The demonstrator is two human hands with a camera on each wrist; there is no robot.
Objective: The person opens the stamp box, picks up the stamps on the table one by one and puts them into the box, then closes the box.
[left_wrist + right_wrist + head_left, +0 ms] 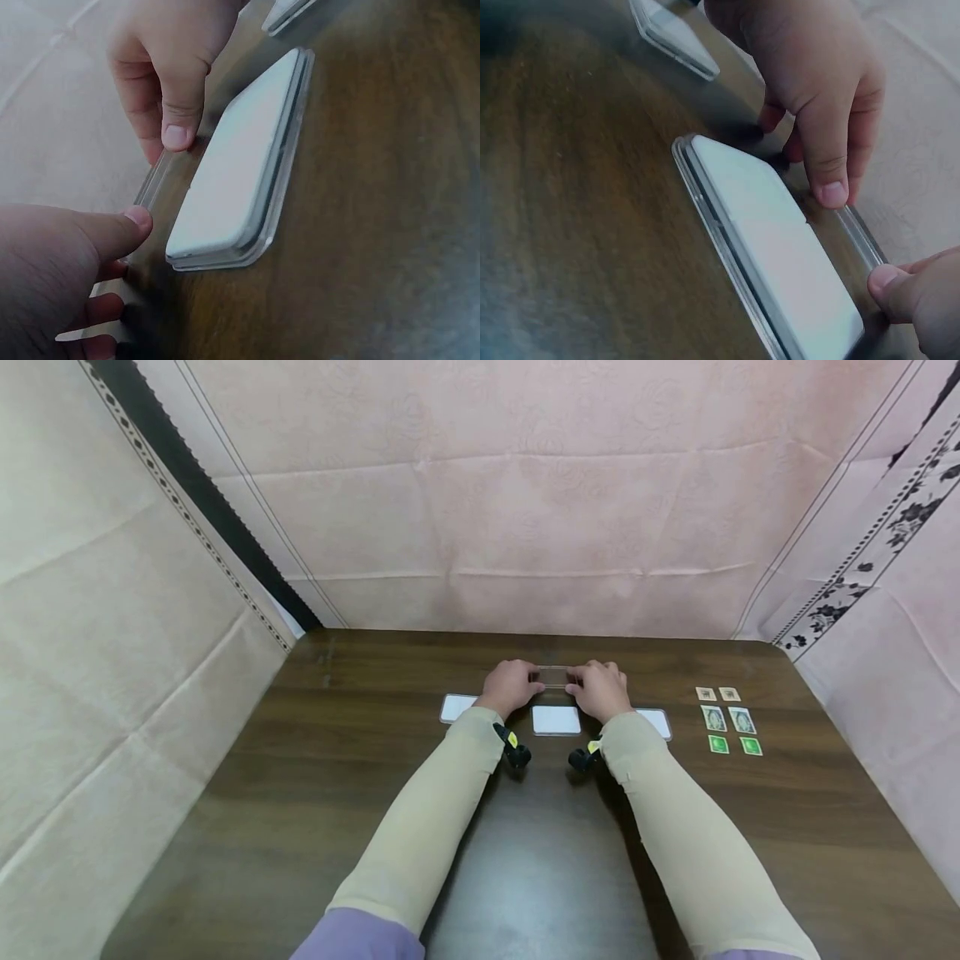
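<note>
My left hand [510, 685] and right hand [602, 691] pinch opposite ends of a clear plastic rectangular piece [553, 686], like a lid or frame, near the table's far side. Their thumbs face each other along its near edge [154, 180]. Just in front of it lies a white rounded-corner slab [556, 720] set in a clear base, apart from both hands. Matching white slabs lie to the left [456, 705] and right [657, 721], each partly hidden by an arm. In the right wrist view, the right thumb [887, 277] presses the clear edge.
On the right of the brown table [300, 802] lie small stamp-like pieces in pairs: small brownish ones [706, 694], larger portrait ones [714, 718] and green ones [718, 744]. Pale cloth [510, 510] hangs behind the table and at both sides.
</note>
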